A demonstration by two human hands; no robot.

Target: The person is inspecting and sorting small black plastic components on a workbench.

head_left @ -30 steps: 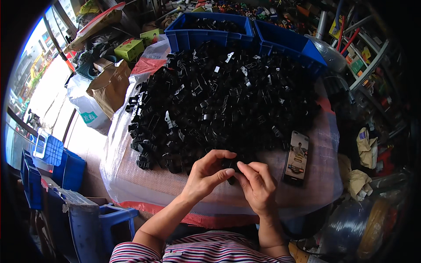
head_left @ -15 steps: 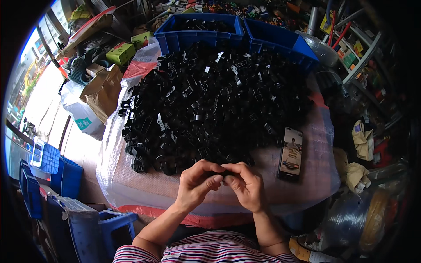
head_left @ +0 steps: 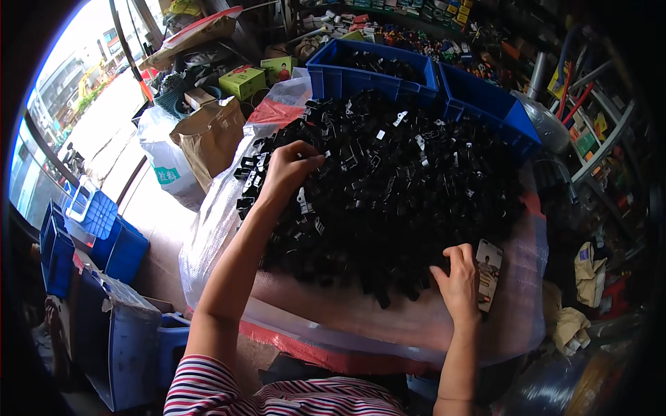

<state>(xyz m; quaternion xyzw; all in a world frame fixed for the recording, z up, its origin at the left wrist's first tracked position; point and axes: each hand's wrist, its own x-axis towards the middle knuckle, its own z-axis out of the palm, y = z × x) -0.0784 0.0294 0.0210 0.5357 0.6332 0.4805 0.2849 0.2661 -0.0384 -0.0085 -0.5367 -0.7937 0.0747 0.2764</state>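
A broad heap of small black clip-like parts (head_left: 388, 180), some with shiny metal bits, covers most of the sheeted table. My left hand (head_left: 288, 170) reaches over the heap's left side, thumb and fingers drawn together at the parts. What lies at those fingertips is too dark to make out. Low at the heap's right front edge, my right hand (head_left: 458, 284) has its thumb apart from its curled fingers, with nothing visible between them. Beside it lies a phone (head_left: 490, 267) with a lit screen, partly covered by that hand.
Behind the heap stand a blue bin (head_left: 374, 80) holding black parts and a second blue bin (head_left: 485, 97). A brown paper bag (head_left: 211, 139) and a white bag (head_left: 166, 152) are at the left. Blue crates (head_left: 118, 249) sit lower left; metal shelving (head_left: 603, 145) rises at the right.
My hands were together at the heap's front edge and have parted. The left went forward and left onto the heap; the right moved right, beside the phone. The whole view has shifted.
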